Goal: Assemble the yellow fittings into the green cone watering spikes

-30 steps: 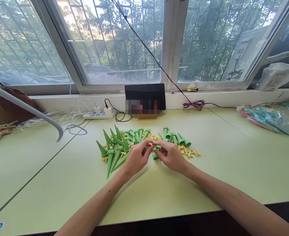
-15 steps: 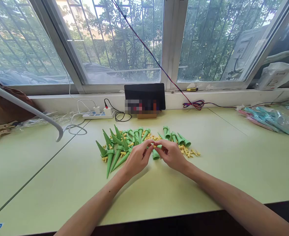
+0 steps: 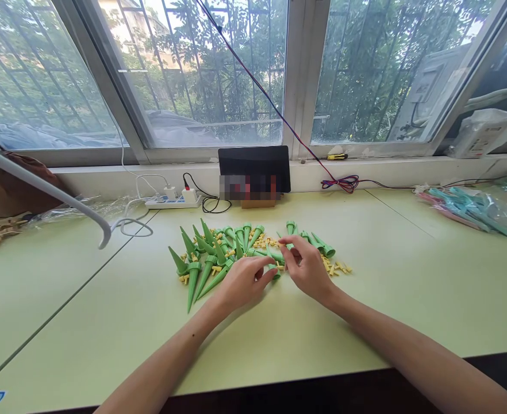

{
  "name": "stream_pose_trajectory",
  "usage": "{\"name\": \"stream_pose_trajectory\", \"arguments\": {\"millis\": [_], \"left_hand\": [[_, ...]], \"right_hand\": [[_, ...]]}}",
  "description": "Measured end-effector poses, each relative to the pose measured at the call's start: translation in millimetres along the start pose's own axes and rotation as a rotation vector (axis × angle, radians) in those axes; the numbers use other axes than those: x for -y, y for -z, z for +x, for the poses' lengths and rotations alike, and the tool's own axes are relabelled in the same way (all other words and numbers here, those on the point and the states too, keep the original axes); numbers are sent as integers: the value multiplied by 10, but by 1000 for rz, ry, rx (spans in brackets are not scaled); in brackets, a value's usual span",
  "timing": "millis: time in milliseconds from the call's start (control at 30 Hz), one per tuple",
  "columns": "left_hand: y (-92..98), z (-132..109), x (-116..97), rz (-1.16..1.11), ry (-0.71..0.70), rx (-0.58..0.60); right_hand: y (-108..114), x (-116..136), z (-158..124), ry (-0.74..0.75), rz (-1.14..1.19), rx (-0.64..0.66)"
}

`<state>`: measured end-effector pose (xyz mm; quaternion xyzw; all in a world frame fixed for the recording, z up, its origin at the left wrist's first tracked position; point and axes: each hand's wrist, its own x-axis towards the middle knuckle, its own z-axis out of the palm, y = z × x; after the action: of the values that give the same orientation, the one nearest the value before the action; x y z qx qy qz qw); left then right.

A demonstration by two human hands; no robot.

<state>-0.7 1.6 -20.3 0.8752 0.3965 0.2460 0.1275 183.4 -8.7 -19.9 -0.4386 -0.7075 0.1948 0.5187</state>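
Note:
Green plastic plant-watering spikes with ribbed caps lie in a loose cluster before me, among small yellow plastic valve pieces. My left hand is low over the cluster's front edge. Its thumb and forefinger are apart, with their tips at the cap of one green spike; whether they touch it is unclear. To the right, my right hand hovers with thumb and forefinger spread, near some yellow pieces. I see nothing between its fingers. Both hands hide part of the cluster.
Behind the cluster a dark tablet leans on a small brown stand. A white power strip with cables sits left of it. A white curved bar crosses the left side. Bagged teal and pink items lie far right.
The hands, earlier together fingertip to fingertip around a small yellow piece, have separated. My left hand has dropped slightly toward the green cap, and my right fingers have spread.

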Motion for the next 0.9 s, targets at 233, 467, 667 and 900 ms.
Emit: {"name": "stream_pose_trajectory", "arguments": {"millis": [233, 467, 667, 900], "left_hand": [[-24, -18, 10, 45, 19, 95], [1, -7, -4, 38, 41, 137], [-9, -12, -5, 72, 40, 120], [-26, -21, -27, 71, 56, 73]], "right_hand": [[-14, -15, -9, 4, -17, 13], [-28, -25, -7, 5, -5, 22], [-22, -47, -14, -21, 39, 69], [-33, -80, -13, -24, 38, 112]]}}
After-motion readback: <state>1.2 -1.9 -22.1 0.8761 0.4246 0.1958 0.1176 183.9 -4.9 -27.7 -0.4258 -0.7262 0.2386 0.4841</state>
